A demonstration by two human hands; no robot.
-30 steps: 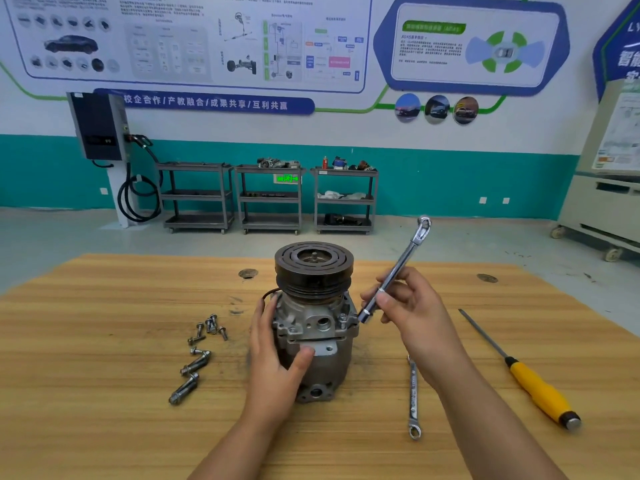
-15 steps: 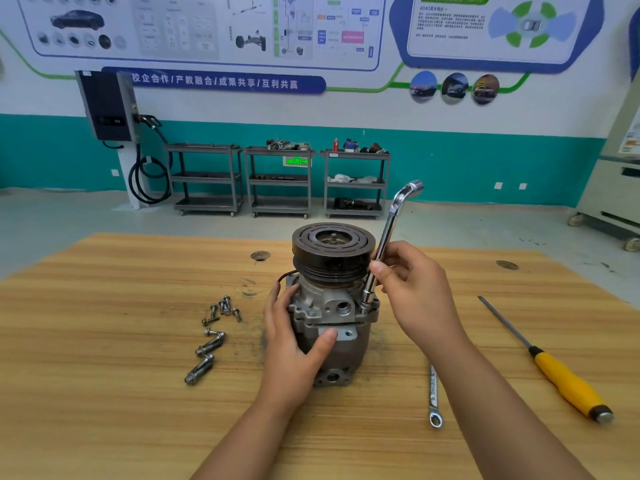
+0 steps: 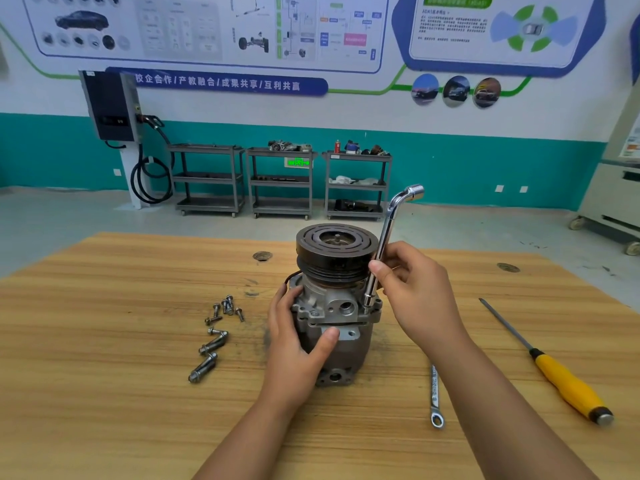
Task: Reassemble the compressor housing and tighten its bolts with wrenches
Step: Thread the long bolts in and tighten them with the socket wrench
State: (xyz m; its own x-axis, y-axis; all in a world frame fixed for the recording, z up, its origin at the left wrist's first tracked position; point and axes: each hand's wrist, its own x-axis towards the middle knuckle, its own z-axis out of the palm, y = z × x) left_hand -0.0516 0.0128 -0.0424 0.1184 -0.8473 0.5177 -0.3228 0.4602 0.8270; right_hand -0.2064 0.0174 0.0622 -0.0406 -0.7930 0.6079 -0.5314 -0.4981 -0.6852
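Compressor (image 3: 341, 308) upright mid-desk (image 3: 104, 341), pulley on top. Our left hand (image 3: 298, 344) grips housing from left side, fingers curled round it, thumb pressed across front just under flange. Our right hand (image 3: 415, 292) sits right beside pulley, fingers pinching L-wrench (image 3: 386, 233) low on shaft. Wrench near upright, socket end down on front-right flange, bent end above pulley. Loose bolts (image 3: 214, 337) on desk left of compressor, clear of left hand. Spanner (image 3: 434, 393) and screwdriver (image 3: 561, 379) lie off to right, nobody touching them.
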